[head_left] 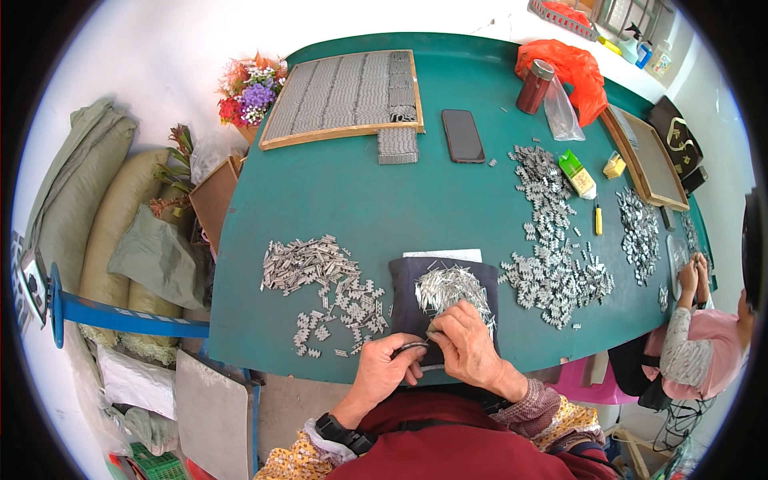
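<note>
My left hand (382, 370) is closed on a thin dark curved strip (411, 346) at the table's near edge. Just to its right, my right hand (466, 346) pinches at the strip's end; what lies between its fingertips is too small to make out. Beyond the hands, a heap of thin silvery metal pins (450, 290) rests on a dark cloth (405, 298). Left of the cloth are a pile of short metal bars (308, 262) and scattered toothed metal links (352, 308). More toothed links (552, 280) spread to the right.
On the green table (336, 196) stand a wooden-framed tray (340, 92) of linked metal strips, a phone (463, 136), a red flask (535, 86) and a yellow-handled screwdriver (598, 218). A second framed tray (648, 160) lies right, near a co-worker's hands (694, 272). Sacks (120, 216) lean left.
</note>
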Motion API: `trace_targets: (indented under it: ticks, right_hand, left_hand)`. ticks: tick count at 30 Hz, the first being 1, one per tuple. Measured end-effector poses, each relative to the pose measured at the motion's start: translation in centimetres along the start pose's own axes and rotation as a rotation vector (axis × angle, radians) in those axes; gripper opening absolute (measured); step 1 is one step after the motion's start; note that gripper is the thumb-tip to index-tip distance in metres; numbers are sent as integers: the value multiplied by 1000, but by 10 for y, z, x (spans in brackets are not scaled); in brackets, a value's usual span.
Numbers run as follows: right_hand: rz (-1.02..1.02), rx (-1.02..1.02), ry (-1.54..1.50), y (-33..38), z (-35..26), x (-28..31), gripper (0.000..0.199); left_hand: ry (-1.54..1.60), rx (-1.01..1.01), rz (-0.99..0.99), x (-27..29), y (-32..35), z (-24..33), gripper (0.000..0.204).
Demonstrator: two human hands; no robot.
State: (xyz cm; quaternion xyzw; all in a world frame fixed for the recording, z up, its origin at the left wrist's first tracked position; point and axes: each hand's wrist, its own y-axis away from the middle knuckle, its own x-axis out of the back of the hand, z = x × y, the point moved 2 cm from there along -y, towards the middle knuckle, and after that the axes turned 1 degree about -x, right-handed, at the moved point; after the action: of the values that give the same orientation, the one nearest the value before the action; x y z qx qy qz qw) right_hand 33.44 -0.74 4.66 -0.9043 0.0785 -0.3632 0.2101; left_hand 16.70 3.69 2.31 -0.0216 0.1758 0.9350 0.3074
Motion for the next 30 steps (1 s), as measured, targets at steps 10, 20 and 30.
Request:
trace_targets:
  ticks: [10, 20, 30]
  right_hand:
    - [-14, 3, 12, 4, 3, 0, 13]
    - [-49, 51, 87, 8, -4, -3, 18]
    - [-102, 35, 81, 20, -6, 0, 39]
  left_hand:
    - [-7, 2, -11, -1, 1, -2, 9]
    - [-38, 39, -13, 0, -1, -1, 9]
    - [65, 87, -28, 8, 3, -9, 10]
